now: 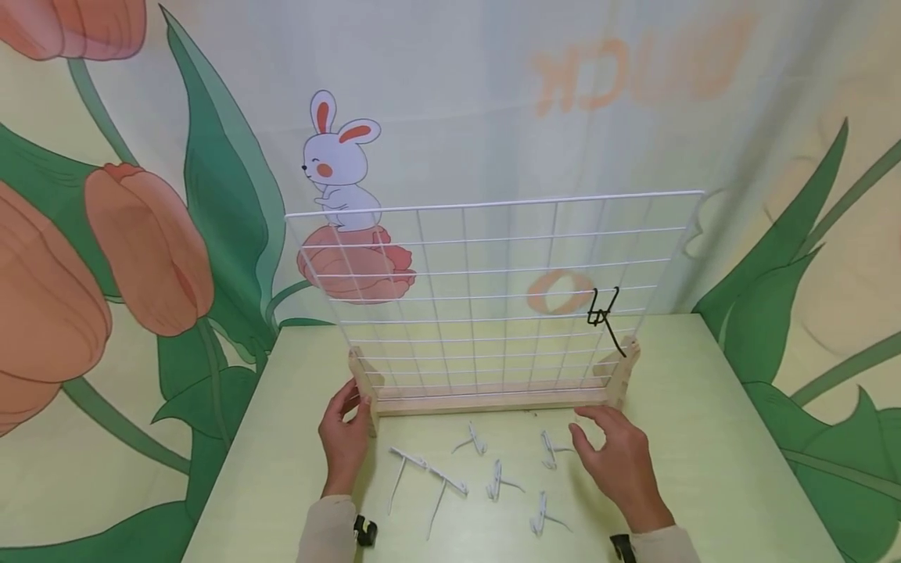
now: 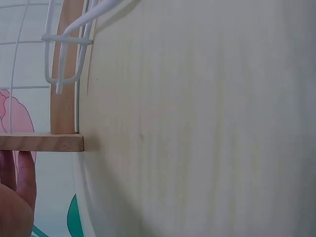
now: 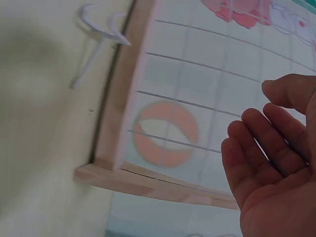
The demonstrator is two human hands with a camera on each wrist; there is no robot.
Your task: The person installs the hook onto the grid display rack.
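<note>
A white wire grid rack (image 1: 464, 274) stands upright on the table in a wooden base (image 1: 486, 400). My left hand (image 1: 345, 446) is at the rack's left wooden foot (image 1: 364, 379). In the left wrist view its fingers (image 2: 25, 173) touch the outer side of that foot. Close to the base's right end, my right hand (image 1: 622, 465) is in the air with loosely bent fingers and nothing between them. A black wire hook (image 1: 600, 315) hangs on the grid at the right. Several white hooks lie before the base, one (image 1: 547, 450) nearest my right hand.
A longer white piece with two prongs (image 1: 428, 471) lies on the pale green table (image 1: 281, 485), left of the small hooks. Behind the table hangs a curtain (image 1: 450, 117) printed with tulips and a rabbit.
</note>
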